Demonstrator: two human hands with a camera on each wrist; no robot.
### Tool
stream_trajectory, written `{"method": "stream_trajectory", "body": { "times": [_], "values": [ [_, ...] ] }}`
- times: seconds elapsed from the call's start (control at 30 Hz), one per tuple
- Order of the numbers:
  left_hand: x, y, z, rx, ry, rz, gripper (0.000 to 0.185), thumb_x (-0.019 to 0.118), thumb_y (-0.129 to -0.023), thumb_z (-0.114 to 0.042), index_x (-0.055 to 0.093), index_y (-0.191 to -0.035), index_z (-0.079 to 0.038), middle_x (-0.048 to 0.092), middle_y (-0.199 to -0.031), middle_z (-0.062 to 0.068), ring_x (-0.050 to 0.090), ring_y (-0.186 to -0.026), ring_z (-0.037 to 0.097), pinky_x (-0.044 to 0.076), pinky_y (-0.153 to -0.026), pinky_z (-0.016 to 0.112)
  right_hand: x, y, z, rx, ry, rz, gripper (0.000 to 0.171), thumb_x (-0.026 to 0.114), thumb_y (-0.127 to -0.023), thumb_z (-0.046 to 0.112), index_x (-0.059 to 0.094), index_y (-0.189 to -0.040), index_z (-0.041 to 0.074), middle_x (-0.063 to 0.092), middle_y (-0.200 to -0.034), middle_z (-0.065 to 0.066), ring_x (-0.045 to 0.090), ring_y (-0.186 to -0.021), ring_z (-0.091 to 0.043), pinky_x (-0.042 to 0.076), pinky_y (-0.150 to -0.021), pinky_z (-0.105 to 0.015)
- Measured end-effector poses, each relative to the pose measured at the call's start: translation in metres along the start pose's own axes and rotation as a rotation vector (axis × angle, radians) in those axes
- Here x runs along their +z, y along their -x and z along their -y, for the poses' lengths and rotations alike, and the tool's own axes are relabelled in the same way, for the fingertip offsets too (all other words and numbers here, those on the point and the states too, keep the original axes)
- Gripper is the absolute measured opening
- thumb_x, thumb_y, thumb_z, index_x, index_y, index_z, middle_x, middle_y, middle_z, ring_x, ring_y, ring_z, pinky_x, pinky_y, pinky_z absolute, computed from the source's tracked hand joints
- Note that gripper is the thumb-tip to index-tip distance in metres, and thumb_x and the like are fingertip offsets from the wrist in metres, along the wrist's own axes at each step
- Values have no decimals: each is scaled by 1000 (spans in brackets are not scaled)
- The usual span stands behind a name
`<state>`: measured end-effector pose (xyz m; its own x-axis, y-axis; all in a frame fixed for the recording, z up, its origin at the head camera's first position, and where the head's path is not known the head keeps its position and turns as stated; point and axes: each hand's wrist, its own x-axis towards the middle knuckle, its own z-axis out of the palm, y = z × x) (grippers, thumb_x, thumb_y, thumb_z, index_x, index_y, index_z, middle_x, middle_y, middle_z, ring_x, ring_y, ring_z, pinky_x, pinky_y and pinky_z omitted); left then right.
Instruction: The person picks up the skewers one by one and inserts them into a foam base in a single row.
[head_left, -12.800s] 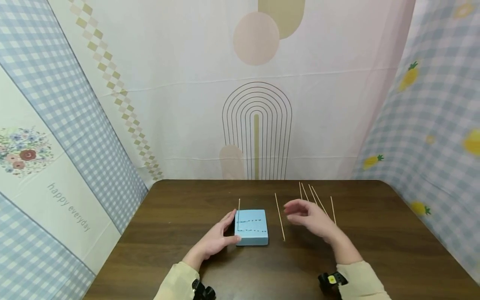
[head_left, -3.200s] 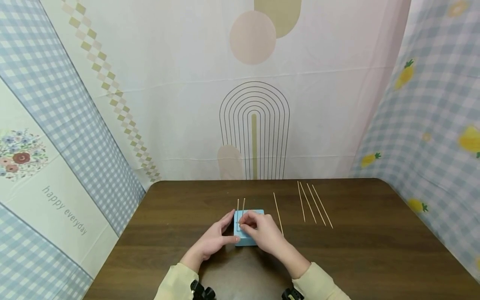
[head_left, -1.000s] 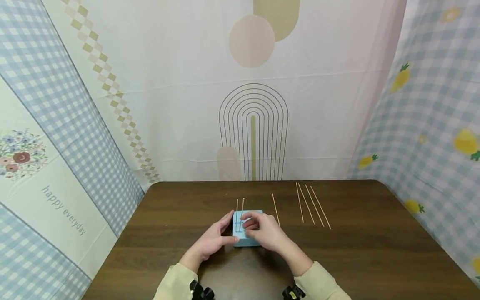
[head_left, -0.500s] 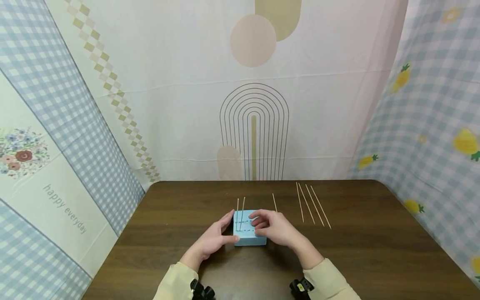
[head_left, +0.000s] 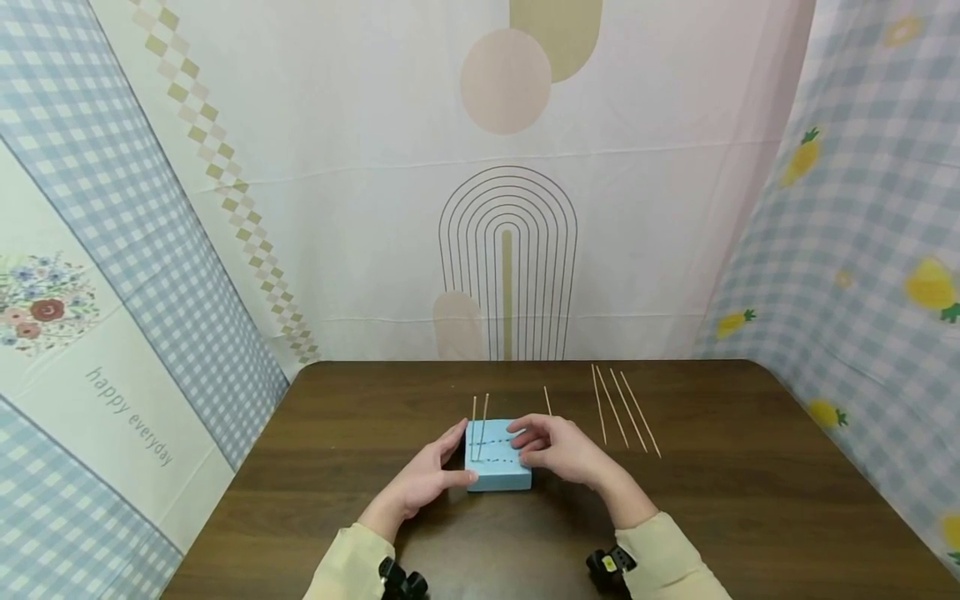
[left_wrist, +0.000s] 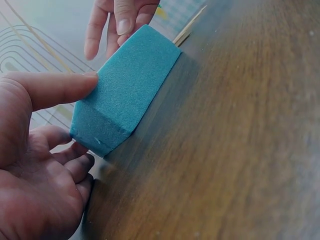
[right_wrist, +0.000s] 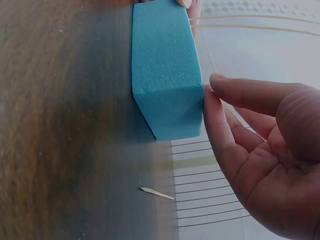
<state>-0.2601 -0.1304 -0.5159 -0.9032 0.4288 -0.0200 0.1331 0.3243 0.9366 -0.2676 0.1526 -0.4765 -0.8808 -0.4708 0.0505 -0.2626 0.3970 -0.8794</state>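
Note:
A light blue foam block with two dotted rows of dark marks on top sits on the table. My left hand holds its left side, thumb at the front corner and fingers at the back; the thumb lies along the block's edge in the left wrist view. Two thin wooden skewers, one upright and one slightly tilted, stand in the block's left part. My right hand hovers at the block's right edge, fingers loosely bent and thumb apart, with nothing between them.
One skewer lies right of the block, partly hidden behind my right hand; its pointed tip shows in the right wrist view. Several more skewers lie farther right on the brown wooden table. Patterned cloth hangs behind.
Earlier, one skewer stood in the block; my right hand later pinched a second one there. It has let go and drawn back rightward. My left hand stays on the block.

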Motion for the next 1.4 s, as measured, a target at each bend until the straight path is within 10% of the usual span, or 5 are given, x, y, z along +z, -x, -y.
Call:
{"method": "stream_trajectory", "body": {
  "times": [0.37, 0.8, 1.4],
  "values": [
    [0, -2, 2, 10, 11, 15, 95, 81, -95, -18, 24, -170, -5, 19, -177, 16, 17, -162, 38, 17, -127, 59, -5, 0, -5, -15, 16, -22, 35, 76, -97, 3, 70, -132, 4, 76, -114, -5, 71, -103, -20, 59, -85, -35],
    [0, 0, 1, 20, -12, 14, 95, 81, -95, -17, 25, -170, -6, 19, -177, 16, 17, -162, 39, 18, -127, 60, -17, -3, -24, 141, -31, -352, 36, 76, -94, 0, 70, -130, 0, 74, -122, -14, 71, -111, -29, 59, -94, -45],
    [-1, -1, 0, 9, 9, 12, 94, 81, -95, -17, 26, -170, -6, 20, -177, 16, 18, -162, 39, 18, -127, 60, -19, -1, -37, 284, 81, -297, 69, 84, -81, -9, 59, -145, 1, 62, -135, -24, 65, -115, -35, 53, -98, -54]
  ]
}}
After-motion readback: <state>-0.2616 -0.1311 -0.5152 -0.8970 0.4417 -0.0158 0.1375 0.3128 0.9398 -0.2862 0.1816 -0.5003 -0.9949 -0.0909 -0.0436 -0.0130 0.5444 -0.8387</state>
